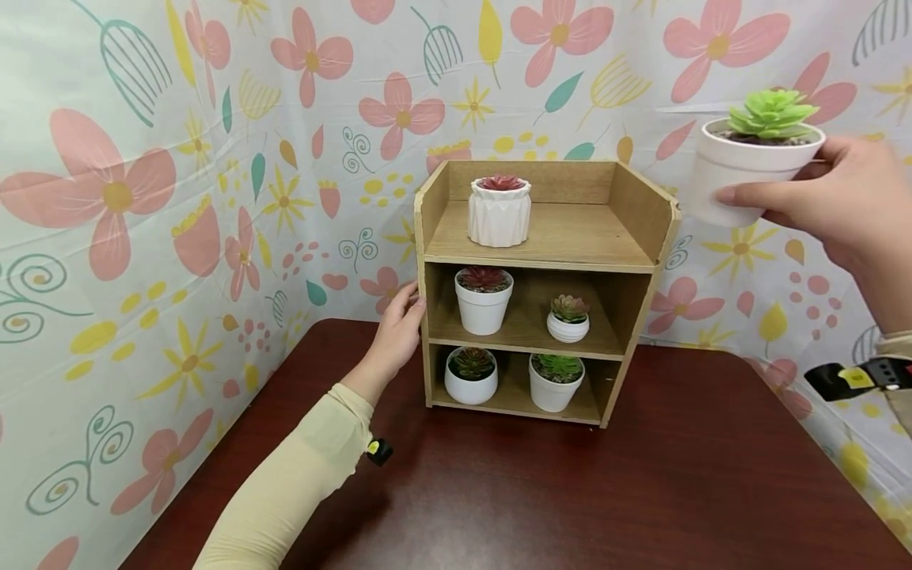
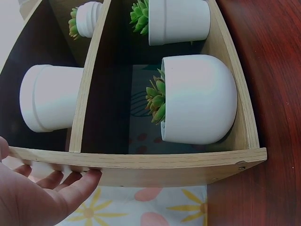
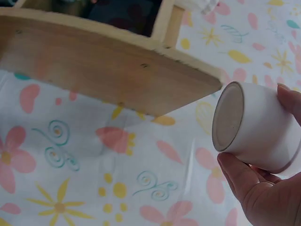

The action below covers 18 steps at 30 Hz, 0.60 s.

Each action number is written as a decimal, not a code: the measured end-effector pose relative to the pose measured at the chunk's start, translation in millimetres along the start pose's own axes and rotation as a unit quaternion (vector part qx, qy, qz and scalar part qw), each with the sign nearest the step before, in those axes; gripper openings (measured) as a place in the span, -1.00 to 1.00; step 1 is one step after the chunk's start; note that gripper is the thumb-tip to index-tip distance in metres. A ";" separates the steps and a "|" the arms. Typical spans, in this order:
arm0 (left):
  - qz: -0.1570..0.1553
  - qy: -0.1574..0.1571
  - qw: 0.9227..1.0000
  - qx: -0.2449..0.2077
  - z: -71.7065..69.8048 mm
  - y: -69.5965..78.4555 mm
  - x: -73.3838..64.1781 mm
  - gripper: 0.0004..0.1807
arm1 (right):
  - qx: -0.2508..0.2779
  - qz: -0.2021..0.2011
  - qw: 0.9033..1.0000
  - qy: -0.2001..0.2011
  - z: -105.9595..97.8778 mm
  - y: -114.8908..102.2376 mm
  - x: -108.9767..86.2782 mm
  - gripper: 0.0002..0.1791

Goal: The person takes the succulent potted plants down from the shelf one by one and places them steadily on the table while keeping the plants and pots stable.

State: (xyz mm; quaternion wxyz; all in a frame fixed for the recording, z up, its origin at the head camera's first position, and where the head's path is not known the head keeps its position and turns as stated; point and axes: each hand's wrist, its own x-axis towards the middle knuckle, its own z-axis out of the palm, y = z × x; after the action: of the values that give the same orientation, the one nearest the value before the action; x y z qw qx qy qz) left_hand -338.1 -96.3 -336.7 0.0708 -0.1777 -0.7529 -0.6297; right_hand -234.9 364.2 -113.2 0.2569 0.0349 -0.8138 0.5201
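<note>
My right hand [image 1: 848,198] holds up a white pot [image 1: 748,170] with a bright green succulent [image 1: 773,115], right of the wooden shelf [image 1: 541,261]. In the right wrist view the pot's pale base [image 3: 229,117] faces the shelf, with thumb and fingers round its sides. My left hand [image 1: 399,332] rests against the shelf's left side panel, its fingers [image 2: 82,186] laid along the outer face and the thumb at the front edge. On the top tier stands a ribbed white pot [image 1: 499,214] with a red succulent [image 1: 502,183].
The middle tier bears a white pot [image 1: 484,305] with a dark red plant and a small round pot [image 1: 568,326]. Below are a rounded bowl-like pot [image 1: 471,384] and a tapered pot [image 1: 555,388]. The shelf stands on a dark red-brown table [image 1: 499,491] before a flowered curtain [image 1: 285,158].
</note>
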 end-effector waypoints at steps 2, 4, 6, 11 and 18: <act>-0.001 0.001 1.000 0.000 0.2 0.8 -0.6 -0.45 | -0.006 0.004 1.000 0.003 -2.8 6.4 -1.6 -0.47; -0.003 0.001 1.000 0.002 0.3 0.5 -1.0 -0.45 | -0.013 0.008 1.000 0.005 -4.4 11.6 -3.5 -0.47; -0.005 0.001 1.000 0.003 0.4 -0.6 -0.8 -0.45 | -0.016 0.012 1.000 0.005 -5.1 16.0 -6.5 -0.46; -0.005 0.002 1.000 0.004 0.7 -1.4 -0.8 -0.46 | -0.045 0.027 0.999 0.005 -6.2 26.4 -12.6 -0.43; -0.009 0.000 1.000 -0.003 0.8 0.8 -0.4 -0.47 | -0.133 0.031 0.990 0.018 -7.8 45.9 -18.7 -0.39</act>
State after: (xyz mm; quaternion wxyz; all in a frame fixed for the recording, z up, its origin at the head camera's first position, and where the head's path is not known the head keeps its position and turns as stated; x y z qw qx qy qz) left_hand -337.3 -95.4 -336.2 0.0643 -0.1715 -0.7527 -0.6324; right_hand -230.6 388.0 -157.2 0.2577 -0.0348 -0.8714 0.4159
